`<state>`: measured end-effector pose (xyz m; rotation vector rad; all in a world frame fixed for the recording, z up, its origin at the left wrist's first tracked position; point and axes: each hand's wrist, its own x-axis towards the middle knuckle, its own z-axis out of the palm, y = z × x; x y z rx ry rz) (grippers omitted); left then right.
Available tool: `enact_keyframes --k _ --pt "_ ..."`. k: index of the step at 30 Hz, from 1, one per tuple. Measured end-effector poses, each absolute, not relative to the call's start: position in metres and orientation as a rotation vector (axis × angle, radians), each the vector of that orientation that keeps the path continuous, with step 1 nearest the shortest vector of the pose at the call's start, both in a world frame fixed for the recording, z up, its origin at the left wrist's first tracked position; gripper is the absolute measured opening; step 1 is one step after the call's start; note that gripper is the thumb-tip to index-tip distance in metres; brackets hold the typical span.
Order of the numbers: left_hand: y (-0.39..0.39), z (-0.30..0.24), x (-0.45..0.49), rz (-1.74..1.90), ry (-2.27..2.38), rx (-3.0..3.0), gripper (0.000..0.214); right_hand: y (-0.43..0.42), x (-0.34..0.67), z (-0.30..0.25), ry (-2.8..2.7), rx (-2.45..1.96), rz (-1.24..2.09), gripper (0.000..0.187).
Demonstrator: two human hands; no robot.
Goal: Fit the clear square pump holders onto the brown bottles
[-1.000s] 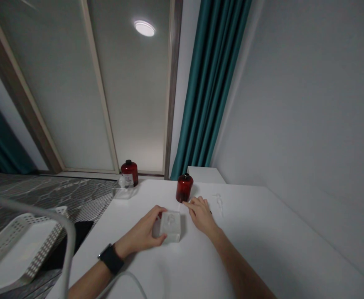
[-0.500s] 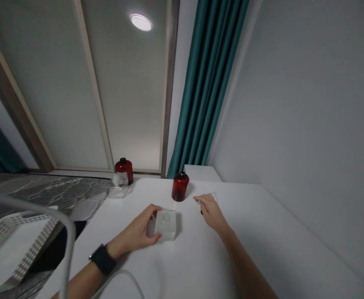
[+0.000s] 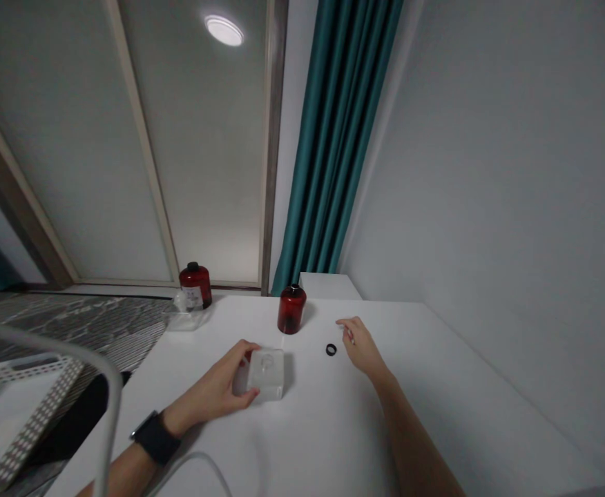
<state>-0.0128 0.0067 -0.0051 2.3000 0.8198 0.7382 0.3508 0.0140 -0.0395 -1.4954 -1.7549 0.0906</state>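
My left hand [image 3: 212,390] grips the sides of a clear square block [image 3: 267,373], which rests on the white table [image 3: 302,442]. A small black ring [image 3: 331,349] lies on the tabletop just left of my right hand [image 3: 362,347]. That hand rests on the table with its fingertips over a small pale, translucent piece, mostly hidden. A dark red bottle [image 3: 291,310] stands upright beyond the block, near the far edge.
A second red bottle [image 3: 195,286] stands behind a clear tray [image 3: 183,319] at the table's far left corner. A white perforated basket [image 3: 15,414] and a curved grey rail [image 3: 110,393] sit low left. A white cable [image 3: 191,469] crosses the near edge. A white wall rises right.
My right hand has moved right, uncovering the black ring on the table. My left hand stays on the block. The whole view has shifted slightly.
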Motion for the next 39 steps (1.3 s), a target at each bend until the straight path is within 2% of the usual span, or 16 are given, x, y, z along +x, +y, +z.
enact_keyframes --k 9,21,28,34,39 --pt "0.007 -0.007 -0.012 0.762 0.846 2.32 0.051 0.03 0.375 -0.064 -1.405 -1.791 -0.05 0.019" --pt "0.01 -0.012 -0.015 0.77 0.851 2.348 0.053 0.032 0.365 -0.061 -1.349 -1.805 0.064 0.011" --pt "0.008 -0.006 -0.012 0.781 0.856 2.331 0.052 0.031 0.359 -0.052 -1.235 -1.652 0.295 0.013" --pt "0.008 -0.008 -0.012 0.774 0.844 2.297 0.052 0.024 0.327 -0.032 -1.171 -1.373 0.561 0.031" --pt "0.007 -0.008 -0.013 0.751 0.842 2.302 0.051 0.009 0.289 -0.017 -1.15 -1.168 0.806 0.029"
